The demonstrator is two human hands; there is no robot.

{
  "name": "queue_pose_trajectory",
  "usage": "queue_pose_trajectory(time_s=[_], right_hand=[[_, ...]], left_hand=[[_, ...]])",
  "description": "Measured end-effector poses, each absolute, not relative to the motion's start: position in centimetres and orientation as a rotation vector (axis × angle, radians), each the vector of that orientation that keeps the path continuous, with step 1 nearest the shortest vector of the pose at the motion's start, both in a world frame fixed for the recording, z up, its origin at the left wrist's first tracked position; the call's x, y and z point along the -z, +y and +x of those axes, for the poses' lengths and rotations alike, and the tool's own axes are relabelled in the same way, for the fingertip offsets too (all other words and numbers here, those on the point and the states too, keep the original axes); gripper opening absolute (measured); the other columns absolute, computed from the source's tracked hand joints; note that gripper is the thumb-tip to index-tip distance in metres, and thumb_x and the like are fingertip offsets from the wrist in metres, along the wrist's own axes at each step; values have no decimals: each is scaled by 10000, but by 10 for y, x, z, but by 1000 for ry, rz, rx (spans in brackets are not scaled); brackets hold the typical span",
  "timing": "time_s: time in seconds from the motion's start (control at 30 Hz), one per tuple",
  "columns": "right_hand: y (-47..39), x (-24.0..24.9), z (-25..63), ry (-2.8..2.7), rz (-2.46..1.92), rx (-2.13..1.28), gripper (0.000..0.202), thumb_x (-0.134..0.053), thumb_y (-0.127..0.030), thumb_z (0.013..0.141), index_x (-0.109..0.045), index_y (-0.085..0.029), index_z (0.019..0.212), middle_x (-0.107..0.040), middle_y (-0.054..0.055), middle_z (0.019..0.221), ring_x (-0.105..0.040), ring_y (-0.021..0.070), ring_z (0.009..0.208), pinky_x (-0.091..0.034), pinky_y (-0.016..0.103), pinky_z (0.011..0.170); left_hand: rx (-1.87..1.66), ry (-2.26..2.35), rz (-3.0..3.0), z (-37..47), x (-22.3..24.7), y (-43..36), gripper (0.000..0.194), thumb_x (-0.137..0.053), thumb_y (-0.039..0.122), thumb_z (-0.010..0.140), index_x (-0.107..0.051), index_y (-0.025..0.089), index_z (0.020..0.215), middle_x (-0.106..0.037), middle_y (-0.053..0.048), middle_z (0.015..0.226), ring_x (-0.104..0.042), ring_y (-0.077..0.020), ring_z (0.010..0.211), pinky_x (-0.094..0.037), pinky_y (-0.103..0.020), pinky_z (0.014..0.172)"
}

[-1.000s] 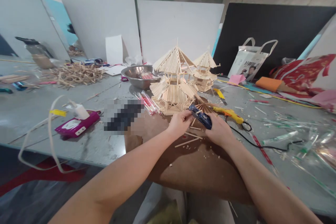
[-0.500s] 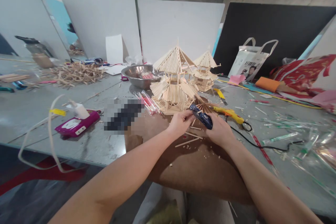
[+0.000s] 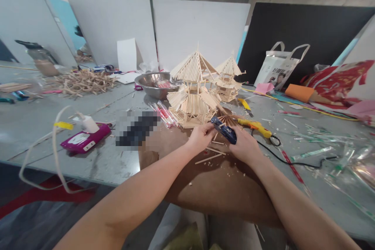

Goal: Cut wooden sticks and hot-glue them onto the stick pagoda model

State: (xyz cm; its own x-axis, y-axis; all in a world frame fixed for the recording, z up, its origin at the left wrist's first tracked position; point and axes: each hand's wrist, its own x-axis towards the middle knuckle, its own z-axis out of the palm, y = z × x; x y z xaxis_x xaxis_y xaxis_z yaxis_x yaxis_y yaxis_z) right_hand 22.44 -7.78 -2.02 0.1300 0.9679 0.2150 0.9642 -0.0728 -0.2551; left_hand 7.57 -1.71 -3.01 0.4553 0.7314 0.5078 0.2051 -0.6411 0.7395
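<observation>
A dark blue hand tool (image 3: 224, 131) is gripped in my right hand (image 3: 244, 146), its front end pointing up and left. My left hand (image 3: 201, 137) is pinched at that front end; what its fingertips hold is too small to make out. Just beyond both hands stands a pagoda-like model of pale wooden sticks (image 3: 195, 101) with a pointed roof. A smaller stick model (image 3: 229, 80) is behind it to the right. Loose sticks (image 3: 208, 159) and crumbs lie below my hands on a brown sheet (image 3: 216, 191).
A yellow glue gun (image 3: 258, 127) with a black cord lies to the right, near clear plastic wrappers (image 3: 316, 152). To the left are a purple power strip (image 3: 86, 138), a metal bowl (image 3: 156, 85) and a stick pile (image 3: 84, 83).
</observation>
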Motion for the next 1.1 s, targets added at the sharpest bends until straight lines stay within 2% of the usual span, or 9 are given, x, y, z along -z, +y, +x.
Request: queue_pose_trajectory(time_s=[0.37, 0.5, 0.83, 1.1], right_hand=[[-78, 24, 226, -1885, -2056, 1, 396, -466, -238, 644, -456, -199, 1037, -578, 70, 922, -518, 218, 853, -333, 279, 661], [-78, 25, 226, -1897, -2045, 20, 382, -457, -232, 645, -453, -206, 1026, -580, 65, 932, -525, 218, 852, -330, 280, 649], [-80, 20, 223, -1910, -2087, 40, 221, -458, -262, 653, -479, -206, 865, -593, 44, 830, -545, 210, 783, -310, 265, 592], [-80, 21, 223, -1895, -2055, 43, 303, -461, -251, 647, -467, -207, 947, -589, 52, 882, -542, 209, 799, -311, 262, 591]], left_hand=[[-1127, 737, 2087, 76, 29, -18, 236, -474, 235, 742, -637, 144, 886, -642, -21, 771, -554, -149, 741, -424, -244, 695], [-1113, 763, 2111, 76, 30, -17, 248, -468, 258, 748, -635, 142, 890, -632, -19, 732, -547, -144, 697, -421, -237, 661], [-1089, 782, 2209, 74, 28, -21, 333, -366, 338, 801, -613, 127, 876, -581, -15, 665, -514, -136, 651, -389, -224, 612], [-1052, 768, 2055, 77, 27, -21, 277, -416, 340, 771, -590, 127, 738, -512, 3, 578, -461, -120, 616, -360, -214, 572]])
